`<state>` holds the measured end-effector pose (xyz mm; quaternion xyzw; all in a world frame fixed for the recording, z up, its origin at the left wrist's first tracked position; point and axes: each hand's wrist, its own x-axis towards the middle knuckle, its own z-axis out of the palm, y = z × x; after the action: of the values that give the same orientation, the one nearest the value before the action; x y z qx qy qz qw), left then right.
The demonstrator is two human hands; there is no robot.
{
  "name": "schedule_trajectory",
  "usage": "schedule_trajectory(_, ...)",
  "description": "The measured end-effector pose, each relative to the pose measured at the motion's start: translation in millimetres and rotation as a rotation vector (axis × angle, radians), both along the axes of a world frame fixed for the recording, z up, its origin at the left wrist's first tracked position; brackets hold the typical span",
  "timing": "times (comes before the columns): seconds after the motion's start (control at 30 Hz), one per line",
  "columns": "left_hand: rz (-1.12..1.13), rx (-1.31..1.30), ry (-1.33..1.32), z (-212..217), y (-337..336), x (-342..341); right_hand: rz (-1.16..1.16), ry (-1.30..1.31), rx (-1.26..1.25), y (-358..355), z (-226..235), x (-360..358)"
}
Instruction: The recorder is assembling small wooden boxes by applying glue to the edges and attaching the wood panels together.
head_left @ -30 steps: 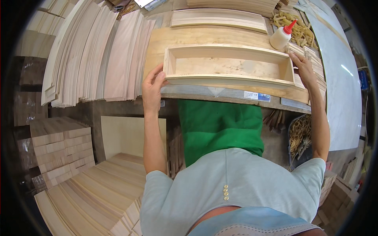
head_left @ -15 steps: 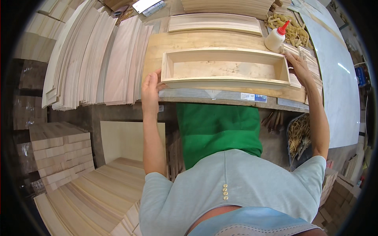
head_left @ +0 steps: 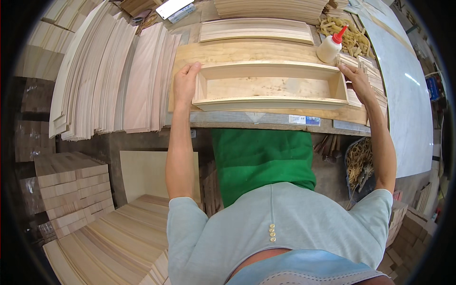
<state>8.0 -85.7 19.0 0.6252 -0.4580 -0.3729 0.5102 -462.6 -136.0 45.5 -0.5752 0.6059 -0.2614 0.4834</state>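
A long, shallow rectangular wooden frame [head_left: 270, 104] lies on a wooden board [head_left: 256, 50] at the bench's front. Whether it has a bottom of its own I cannot tell. My left hand [head_left: 186, 81] is closed at its left end, thumb and fingers by the far left corner. At the opposite end my right hand [head_left: 357, 81] grips the far right corner, with some fingers hidden behind the wood. Just beyond that hand stands a white squeeze bottle [head_left: 328, 49] with a red nozzle.
Tall stacks of thin wooden sheets [head_left: 102, 76] stand left of the board. A stack of narrow strips [head_left: 256, 31] lies behind the frame. Yellowish bands [head_left: 349, 35] are heaped at the far right, beside a pale panel [head_left: 403, 104]. Wooden blocks [head_left: 73, 190] are piled lower left.
My left hand has moved from the near left corner of the frame up to its far left corner. My right hand still holds the other end, shifted slightly left.
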Motion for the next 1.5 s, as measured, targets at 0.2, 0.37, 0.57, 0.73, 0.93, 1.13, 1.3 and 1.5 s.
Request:
schedule_trajectory(0.2, -0.034, -0.036, 0.148, -6, 7, 12, 0.071, 0.073, -0.002, -4, -2, -6)
schedule_trajectory(0.37, 0.050, -0.046, 0.434, -4, 49, 3, 0.145, 0.268, -0.390, -9, 7, 6)
schedule_trajectory(0.57, 0.003, -0.144, 0.428, -18, 85, -18, 0.418, 0.464, -0.441, -7, 18, 49)
schedule_trajectory(0.73, 0.148, -0.125, 0.168, -32, 86, -11, 0.614, 0.665, -0.452, -20, 20, 60)
schedule_trajectory(0.93, 0.455, -0.294, 0.232, -49, 149, -36, 0.673, 0.621, -0.397, -42, 8, 44)
schedule_trajectory(1.13, 0.462, -0.063, 0.335, -88, 257, -48, 0.710, 0.370, -0.237, -42, 20, 60)
schedule_trajectory(1.3, 0.613, 0.090, 0.415, -118, 317, -57, 0.829, 0.253, -0.075, -5, 47, 108)
schedule_trajectory(1.5, 0.661, 0.080, 0.490, -135, 338, -61, 1.000, 0.072, -0.102, 84, 35, 246)
